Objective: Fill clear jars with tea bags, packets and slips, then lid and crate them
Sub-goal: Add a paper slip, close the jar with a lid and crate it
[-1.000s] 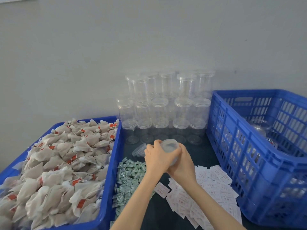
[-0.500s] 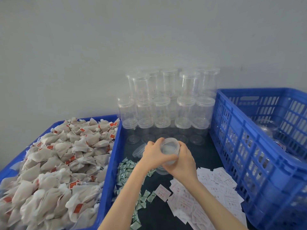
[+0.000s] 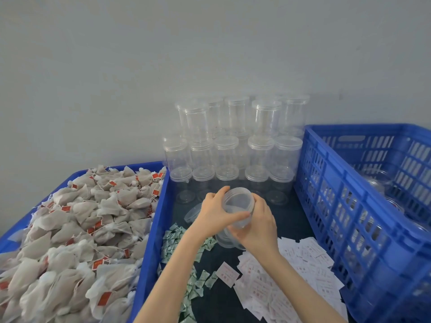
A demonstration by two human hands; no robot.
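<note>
Far left: blue tray [image 3: 149, 252] heaped with tea bags [image 3: 77, 229], white mesh pouches with red tags. Just right of the tray, on the dark table [image 3: 286, 217], a loose pile of small green packets [image 3: 186, 252] running toward the near edge.

Centre: left hand [image 3: 214, 213] curls round the left side of an open clear jar [image 3: 238, 208], thumb across its near wall. Right hand [image 3: 258, 227] grips the same jar from the right and underneath, fingers wrapped. Jar is lifted off the table, tilted, mouth facing the camera. A loose clear lid [image 3: 192, 212] lies just left of the left hand.

Behind, against the wall: stacked lidded jars [image 3: 233, 145], three tiers.

Near right of centre: white paper slips [image 3: 291, 283] with red print, scattered.

Far right: blue slotted crate [image 3: 363, 217]; clear jars visible inside, contents not discernible.
</note>
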